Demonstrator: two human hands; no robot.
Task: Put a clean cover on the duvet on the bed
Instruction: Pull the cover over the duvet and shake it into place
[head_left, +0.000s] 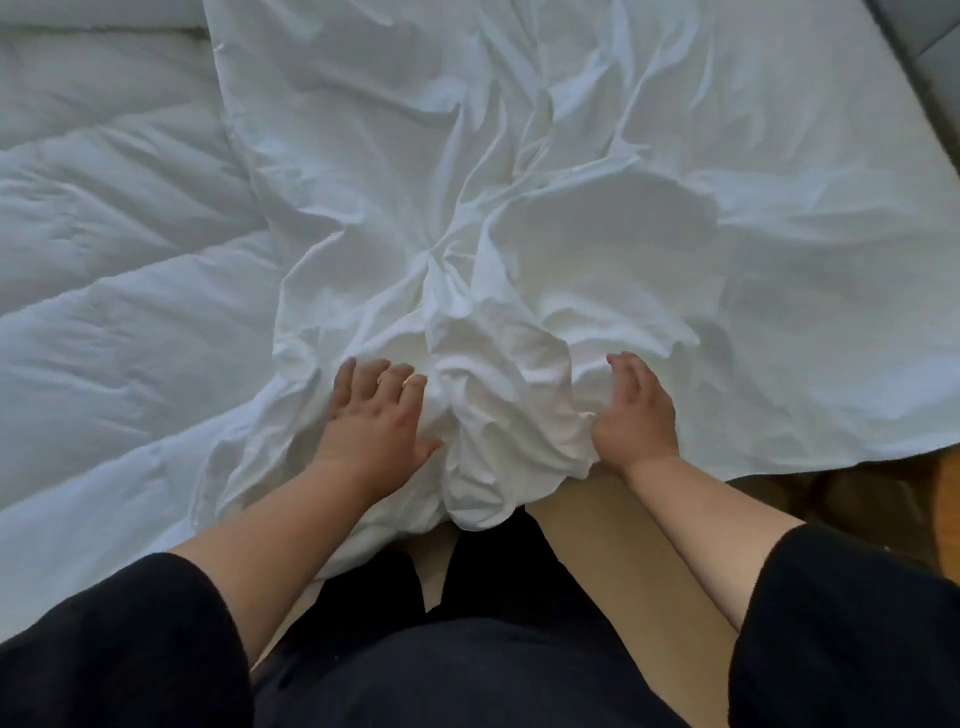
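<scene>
Two hands reach forward over the near edge of the bed (914, 62), set apart on either side of a bunched-up mound of white cloth. That mound is part of the cover (571, 182), a thin, creased white sheet spread across the middle and right of the bed, its folds gathering toward the near edge. The left hand (371, 415) lies flat on the cloth with fingers spread and fairly straight, pressing on the left flank of the mound; a ring shows on one finger. The right hand (636, 415) rests against the right flank with fingers loosely bent, and whether it pinches any fabric cannot be told. The duvet (104, 260), thicker and quilted, lies to the left, and the cover's edge overlaps it. Whether any of the duvet sits inside the cover cannot be told. Black sleeves (119, 649) cover both upper arms.
</scene>
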